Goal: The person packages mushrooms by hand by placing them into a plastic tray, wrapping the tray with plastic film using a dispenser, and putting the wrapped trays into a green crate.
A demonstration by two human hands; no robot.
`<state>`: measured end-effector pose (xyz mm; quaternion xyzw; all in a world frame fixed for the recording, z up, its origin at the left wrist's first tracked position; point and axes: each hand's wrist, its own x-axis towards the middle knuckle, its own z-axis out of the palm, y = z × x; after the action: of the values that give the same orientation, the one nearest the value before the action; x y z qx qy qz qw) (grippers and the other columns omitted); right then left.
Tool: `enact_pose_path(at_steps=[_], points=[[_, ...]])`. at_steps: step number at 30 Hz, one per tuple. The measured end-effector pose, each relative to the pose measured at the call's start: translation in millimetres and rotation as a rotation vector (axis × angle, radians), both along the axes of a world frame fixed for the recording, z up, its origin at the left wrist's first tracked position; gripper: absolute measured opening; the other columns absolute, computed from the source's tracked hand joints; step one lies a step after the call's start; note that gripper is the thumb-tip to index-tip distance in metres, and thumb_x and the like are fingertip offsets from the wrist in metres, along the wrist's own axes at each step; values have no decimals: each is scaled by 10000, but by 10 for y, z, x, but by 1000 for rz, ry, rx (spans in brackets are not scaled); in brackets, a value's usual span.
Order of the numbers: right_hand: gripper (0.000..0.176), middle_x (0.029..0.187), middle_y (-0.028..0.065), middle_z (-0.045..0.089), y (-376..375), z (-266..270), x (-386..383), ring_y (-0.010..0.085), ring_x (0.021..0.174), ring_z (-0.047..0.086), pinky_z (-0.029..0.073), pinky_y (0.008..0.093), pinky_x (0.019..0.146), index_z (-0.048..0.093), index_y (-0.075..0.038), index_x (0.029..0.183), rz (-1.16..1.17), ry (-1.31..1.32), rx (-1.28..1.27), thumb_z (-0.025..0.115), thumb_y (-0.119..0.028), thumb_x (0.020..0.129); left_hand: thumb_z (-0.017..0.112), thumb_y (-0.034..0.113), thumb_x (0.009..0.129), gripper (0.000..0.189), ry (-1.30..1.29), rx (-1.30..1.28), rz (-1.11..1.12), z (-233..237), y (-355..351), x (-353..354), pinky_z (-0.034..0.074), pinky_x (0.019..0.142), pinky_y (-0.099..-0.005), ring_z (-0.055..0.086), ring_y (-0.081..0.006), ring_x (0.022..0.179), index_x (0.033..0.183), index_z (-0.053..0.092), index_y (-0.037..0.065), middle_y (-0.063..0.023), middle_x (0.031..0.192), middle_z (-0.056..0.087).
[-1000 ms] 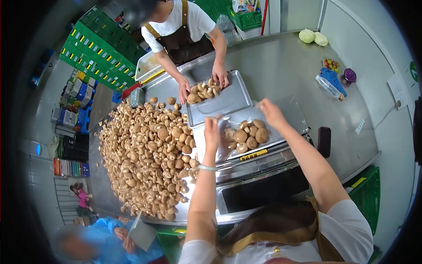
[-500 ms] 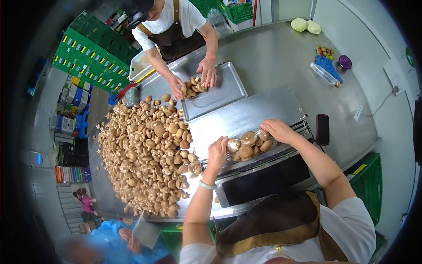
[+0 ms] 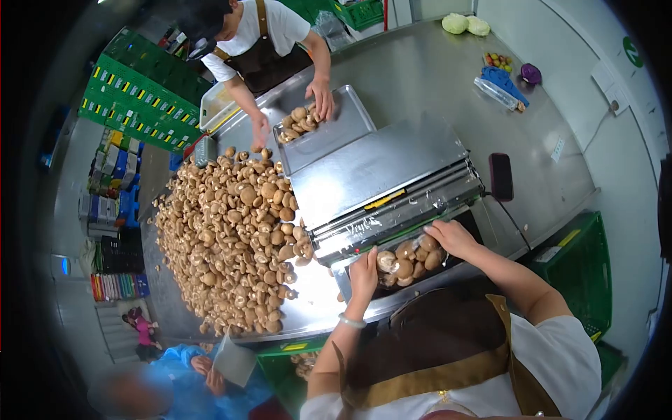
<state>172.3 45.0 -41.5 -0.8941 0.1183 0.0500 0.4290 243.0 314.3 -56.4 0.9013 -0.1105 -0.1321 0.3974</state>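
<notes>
A pack of brown mushrooms (image 3: 404, 269) with clear film over it lies between my two hands, close to my apron. My left hand (image 3: 363, 276) grips its left end, fingers closed. My right hand (image 3: 452, 239) holds the upper right corner in the same way. Just beyond the pack is a film-wrapping machine (image 3: 378, 164) with a flat metal top. Clear film (image 3: 374, 227) stretches over its front, creased and shiny. My fingers hide the pack's ends.
A large heap of mushrooms (image 3: 231, 238) covers the table's left. Across from me a co-worker handles mushrooms at a metal tray (image 3: 329, 140). A phone (image 3: 500, 176) lies right of the machine. Green crates (image 3: 574, 269) stand at right. A person in blue (image 3: 203, 374) is at lower left.
Both my hands have drawn the mushroom pack off the machine's front toward my body, uncovering the film and rollers. The co-worker's one hand has moved from the tray toward the heap.
</notes>
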Motion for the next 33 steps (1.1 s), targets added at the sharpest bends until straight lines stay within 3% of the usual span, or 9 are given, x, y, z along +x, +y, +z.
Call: enact_pose_path(at_steps=[10, 13, 16, 24, 26, 27, 29, 31, 33], points=[[206, 754, 180, 654, 128, -384, -471, 362, 723, 664, 495, 412, 650, 517, -25, 1029, -358, -134, 292, 638, -157, 927, 613, 54, 952, 147, -136, -304, 335, -384, 156, -617, 425, 596, -290, 488, -131, 633, 989, 474, 21, -33, 729, 492], [186, 702, 98, 619, -48, 18, -811, 153, 630, 592, 445, 311, 585, 499, -35, 1054, -498, -259, 315, 629, -64, 923, 623, 36, 944, 187, -50, -395, 337, -159, 317, -490, 358, 556, -228, 404, -62, 621, 938, 436, 45, 18, 719, 415], [169, 686, 70, 571, -176, 305, -1361, 110, 600, 498, 415, 285, 574, 479, -48, 1047, -610, -209, 286, 612, -53, 942, 635, 30, 933, 193, -108, -277, 175, -30, 219, -509, 370, 547, -261, 424, -100, 593, 926, 444, 53, -17, 690, 453], [121, 789, 84, 608, 181, -1433, -1728, 179, 768, 615, 489, 320, 711, 516, -72, 1079, -971, -170, 57, 575, -88, 974, 614, 40, 847, 385, -601, 199, -536, -456, -709, -373, 526, 605, -387, 649, -268, 683, 1224, 568, 104, -67, 905, 658], [143, 999, 70, 646, 375, -1834, -1776, 189, 997, 628, 474, 315, 843, 542, -84, 1136, -1024, -462, 854, 491, -137, 1013, 630, 12, 813, 472, -508, 56, -661, -340, -921, -368, 528, 606, -364, 640, -269, 694, 1270, 552, 101, -73, 889, 643], [240, 1123, 20, 607, 446, -1663, -1841, 165, 1083, 577, 446, 290, 930, 552, -93, 1165, -808, -500, 1180, 380, -217, 1052, 655, 28, 829, 488, -290, 41, -596, -420, -940, -413, 524, 629, -321, 628, -203, 714, 1294, 524, 92, -38, 874, 617], [260, 1108, -3, 591, 666, -1233, -1976, 133, 1051, 571, 453, 280, 939, 555, -100, 1156, -558, -418, 501, 370, -247, 1049, 668, 35, 852, 464, 209, -531, -540, -273, -1037, -613, 512, 667, -287, 609, -140, 767, 1285, 510, 87, -15, 898, 594], [258, 1111, -15, 570, 765, -906, -1993, 103, 1037, 558, 458, 260, 935, 555, -100, 1180, -267, -272, 708, 403, -253, 1037, 674, 46, 886, 422, 711, -893, -424, 25, -985, -878, 492, 714, -255, 573, -87, 832, 1267, 497, 83, 4, 933, 564], [271, 1133, -17, 544, 761, -705, -1802, 75, 1043, 538, 460, 229, 919, 550, -92, 1235, 131, -12, 1734, 480, -234, 1016, 666, 67, 923, 357, 835, -971, -480, 393, -852, -1053, 478, 762, -232, 549, -69, 865, 1236, 495, 73, 7, 952, 545]])
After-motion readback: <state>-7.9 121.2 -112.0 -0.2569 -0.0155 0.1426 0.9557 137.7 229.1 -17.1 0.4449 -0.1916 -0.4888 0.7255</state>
